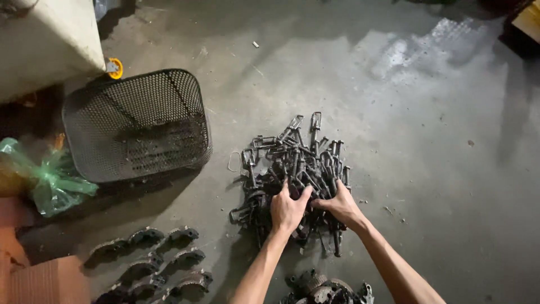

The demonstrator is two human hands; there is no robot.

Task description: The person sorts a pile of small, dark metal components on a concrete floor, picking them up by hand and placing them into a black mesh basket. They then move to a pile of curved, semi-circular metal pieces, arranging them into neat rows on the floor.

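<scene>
Both hands, left (288, 209) and right (341, 205), grip half-closed in bolt pile (295, 163); mesh basket (138, 124), curved brackets (163, 259) nearby.

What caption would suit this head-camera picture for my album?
Left hand and right hand dig into a pile of dark metal parts on a concrete floor, beside a mesh basket.

The pile of bolts (292, 174) is dark, dull metal, rough-looking. The basket (138, 126) on the left is matt black mesh. The floor (427, 141) is grey concrete, partly shiny far right. The bag (50, 180) is glossy green plastic.
</scene>
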